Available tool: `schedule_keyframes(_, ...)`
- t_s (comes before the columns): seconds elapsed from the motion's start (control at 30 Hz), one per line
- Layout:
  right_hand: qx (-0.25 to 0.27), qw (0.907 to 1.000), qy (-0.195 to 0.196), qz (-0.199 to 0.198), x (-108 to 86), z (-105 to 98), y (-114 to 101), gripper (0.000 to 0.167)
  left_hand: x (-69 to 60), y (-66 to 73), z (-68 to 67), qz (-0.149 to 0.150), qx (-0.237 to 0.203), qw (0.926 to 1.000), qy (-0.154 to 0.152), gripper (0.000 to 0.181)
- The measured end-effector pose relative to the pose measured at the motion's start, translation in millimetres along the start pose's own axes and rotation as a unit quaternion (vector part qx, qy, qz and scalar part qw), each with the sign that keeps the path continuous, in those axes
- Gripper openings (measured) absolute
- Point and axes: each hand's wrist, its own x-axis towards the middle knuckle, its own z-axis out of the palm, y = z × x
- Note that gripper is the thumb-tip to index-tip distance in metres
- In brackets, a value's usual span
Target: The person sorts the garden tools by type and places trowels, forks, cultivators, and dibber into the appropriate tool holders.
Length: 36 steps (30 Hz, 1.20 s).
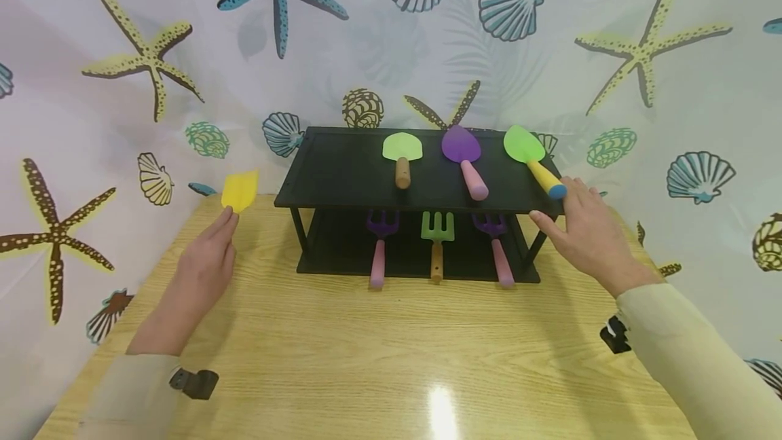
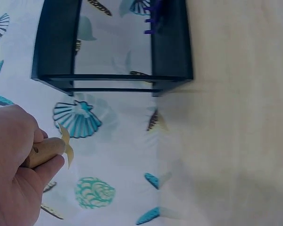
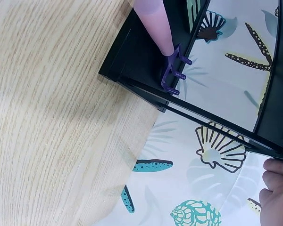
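My left hand (image 1: 204, 257) grips a small trowel by its wooden handle (image 2: 46, 153), left of the two-tier black shelf and apart from it. The trowel's yellow blade (image 1: 240, 190) points up and away. My right hand (image 1: 589, 229) holds the right end of the shelf's top board (image 1: 342, 168), thumb at the front edge; its fingers (image 3: 275, 175) show at that end in the right wrist view. Along the top board lie a pale green trowel (image 1: 402, 148), a purple trowel (image 1: 461, 146) with a pink handle, and a bright green trowel (image 1: 524, 144) with a yellow, blue-tipped handle beside my right hand.
On the lower board (image 1: 330, 263) lie a purple hand fork with pink handle (image 1: 377, 265), a green fork (image 1: 437, 228) and another purple fork with pink handle (image 1: 503, 263). Handles overhang the front. The wooden table (image 1: 379, 352) meets a shell-print curtain (image 1: 342, 66) behind.
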Motion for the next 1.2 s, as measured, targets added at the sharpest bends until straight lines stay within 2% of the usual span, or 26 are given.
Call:
schedule_keyframes(0.17, -0.003, 1.0000, -0.002, 0.003, 0.3, 0, 0, 0.091, 27.0, 9.2, -11.8, 0.018, -0.013, 0.9997, 0.002, 0.042)
schedule_keyframes(0.3, -0.003, 1.0000, -0.003, 0.004, 0.1, 0, 0, 0.092, 47.7, 21.1, -15.9, 0.052, -0.008, 0.9986, 0.008, 0.042)
schedule_keyframes(0.37, -0.003, 1.0000, -0.002, 0.004, -0.1, 0, 0, 0.092, 56.0, 27.8, -15.5, 0.079, 0.010, 0.9967, 0.018, 0.041)
schedule_keyframes(0.47, -0.004, 1.0000, 0.001, 0.004, -0.3, -1, -1, 0.091, 66.1, 37.8, -13.1, 0.109, 0.040, 0.9932, 0.016, 0.040)
schedule_keyframes(0.63, -0.005, 1.0000, 0.004, 0.002, -0.1, -1, -2, 0.090, 79.9, 53.0, -6.0, 0.110, 0.053, 0.9920, -0.032, 0.040)
schedule_keyframes(0.77, -0.006, 1.0000, 0.007, -0.001, 0.4, 0, -2, 0.090, 91.6, 62.8, 1.2, 0.135, 0.117, 0.9814, -0.070, 0.040)
schedule_keyframes(0.83, -0.006, 0.9999, 0.008, -0.002, 0.6, 0, -1, 0.089, 97.2, 67.7, 4.7, 0.129, 0.123, 0.9799, -0.088, 0.041)
schedule_keyframes(0.93, -0.006, 0.9999, 0.007, -0.004, 0.8, 1, 0, 0.089, 105.8, 75.2, 10.9, 0.083, 0.099, 0.9828, -0.133, 0.043)
schedule_keyframes(1.0, -0.006, 0.9999, 0.008, -0.003, 0.7, 0, 0, 0.089, 111.4, 80.9, 14.8, 0.041, 0.068, 0.9838, -0.161, 0.045)
schedule_keyframes(1.03, -0.006, 0.9999, 0.008, -0.003, 0.6, 0, 0, 0.089, 114.0, 83.4, 16.7, 0.030, 0.068, 0.9817, -0.176, 0.046)
schedule_keyframes(1.13, -0.008, 0.9999, 0.009, -0.002, 0.6, 0, 0, 0.089, 119.4, 89.0, 21.8, 0.011, 0.070, 0.9775, -0.199, 0.046)
schedule_keyframes(1.2, -0.007, 0.9999, 0.008, -0.002, 0.6, 0, 0, 0.089, 122.2, 91.6, 24.6, 0.007, 0.071, 0.9771, -0.200, 0.046)
